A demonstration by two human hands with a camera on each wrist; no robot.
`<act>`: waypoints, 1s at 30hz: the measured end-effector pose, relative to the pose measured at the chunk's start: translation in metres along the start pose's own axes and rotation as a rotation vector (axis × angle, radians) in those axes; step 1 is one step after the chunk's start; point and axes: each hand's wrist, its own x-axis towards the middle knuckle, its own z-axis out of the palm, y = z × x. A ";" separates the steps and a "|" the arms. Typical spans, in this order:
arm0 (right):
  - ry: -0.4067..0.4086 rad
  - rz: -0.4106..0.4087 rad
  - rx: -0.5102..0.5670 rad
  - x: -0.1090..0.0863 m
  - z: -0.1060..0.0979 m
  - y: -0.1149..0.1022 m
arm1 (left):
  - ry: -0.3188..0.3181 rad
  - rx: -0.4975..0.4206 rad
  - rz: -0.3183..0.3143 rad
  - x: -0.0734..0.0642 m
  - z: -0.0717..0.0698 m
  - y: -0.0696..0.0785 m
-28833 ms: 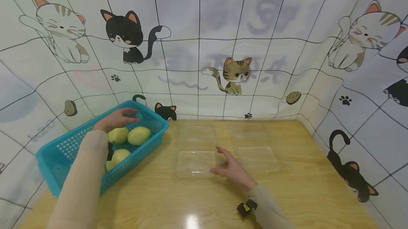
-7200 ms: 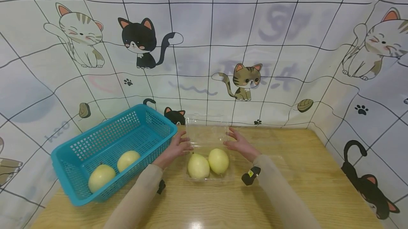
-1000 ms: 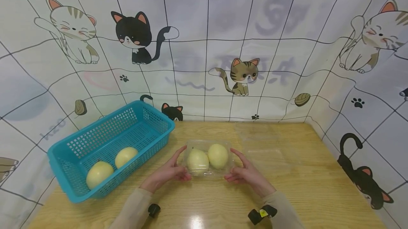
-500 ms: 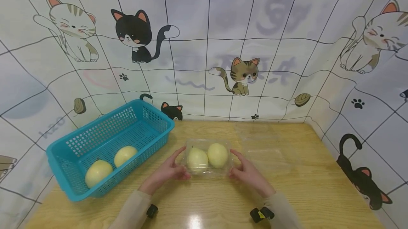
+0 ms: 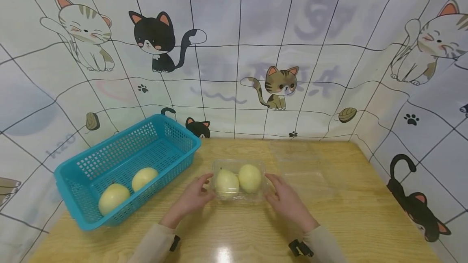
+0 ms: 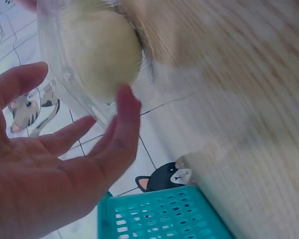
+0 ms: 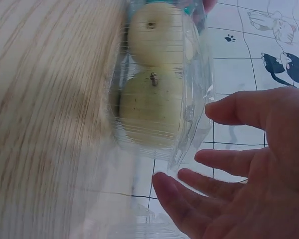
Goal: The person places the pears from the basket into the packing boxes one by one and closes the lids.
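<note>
A clear plastic clamshell box (image 5: 239,163) sits closed on the wooden table, with two pale yellow-green pears (image 5: 250,178) inside, side by side. My left hand (image 5: 193,196) is at the box's left side, fingers loosely bent; in the left wrist view the fingers stand around the box's edge (image 6: 54,69) without gripping it. At the right side is my right hand (image 5: 289,203). Its fingers are spread and relaxed in the right wrist view, close to the box's rim (image 7: 202,104); whether a fingertip touches it I cannot tell.
On the left stands a blue perforated basket (image 5: 109,155) holding two more pears (image 5: 114,199). Another clear container (image 5: 303,179), lying open, is on the table to the right. A cat-patterned cloth (image 5: 219,64) encloses the table at the back and sides.
Earlier the box stood open between my hands; its lid has since come down over the pears. In the last half second my fingers have loosened from its sides. Basket pears are fewer than at first.
</note>
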 end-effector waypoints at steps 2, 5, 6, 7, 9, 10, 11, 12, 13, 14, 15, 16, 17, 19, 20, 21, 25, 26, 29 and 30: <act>0.029 -0.062 -0.060 0.000 0.002 0.001 | 0.027 0.073 0.027 0.000 0.004 -0.001; 0.048 -0.127 -0.111 0.000 0.004 0.001 | 0.061 0.162 0.095 0.001 0.008 -0.002; 0.045 -0.138 -0.117 0.000 0.004 0.002 | 0.074 0.189 0.131 0.001 0.008 -0.002; 0.041 -0.153 -0.123 -0.001 0.004 0.001 | 0.083 0.207 0.161 0.001 0.009 -0.002; 0.033 -0.177 -0.137 -0.002 0.004 0.000 | 0.090 0.253 0.226 0.001 0.010 -0.001; 0.028 -0.188 -0.151 -0.002 0.004 -0.001 | 0.089 0.278 0.253 0.001 0.011 -0.001; 0.024 -0.194 -0.164 -0.002 0.004 -0.002 | 0.085 0.311 0.278 0.001 0.011 -0.001; 0.022 -0.195 -0.180 -0.002 0.005 -0.003 | 0.079 0.341 0.297 0.001 0.011 0.000; 0.023 -0.196 -0.198 -0.002 0.005 -0.004 | 0.069 0.376 0.302 0.001 0.012 0.000; 0.024 -0.189 -0.219 -0.002 0.006 -0.006 | 0.062 0.407 0.300 0.000 0.012 0.001; 0.022 -0.177 -0.242 -0.002 0.006 -0.006 | 0.054 0.434 0.289 0.000 0.013 0.001; 0.021 -0.165 -0.264 -0.002 0.007 -0.007 | 0.046 0.453 0.269 -0.001 0.014 0.002; 0.020 -0.153 -0.283 -0.003 0.008 -0.008 | 0.039 0.471 0.249 -0.001 0.014 0.003; 0.020 -0.135 -0.325 -0.003 0.010 -0.009 | 0.029 0.497 0.207 -0.003 0.015 0.005; 0.020 -0.129 -0.342 -0.003 0.010 -0.009 | 0.028 0.507 0.194 -0.003 0.015 0.005; 0.020 -0.124 -0.361 -0.002 0.011 -0.009 | 0.023 0.520 0.187 -0.003 0.016 0.006; 0.030 -0.120 -0.402 -0.001 0.013 -0.010 | 0.012 0.575 0.193 -0.002 0.017 0.009; 0.033 -0.121 -0.411 -0.001 0.014 -0.009 | 0.010 0.587 0.193 -0.002 0.017 0.009; 0.038 -0.126 -0.423 0.001 0.016 -0.008 | 0.007 0.598 0.182 -0.001 0.018 0.009; 0.036 -0.127 -0.423 0.001 0.016 -0.008 | 0.009 0.600 0.175 0.000 0.018 0.009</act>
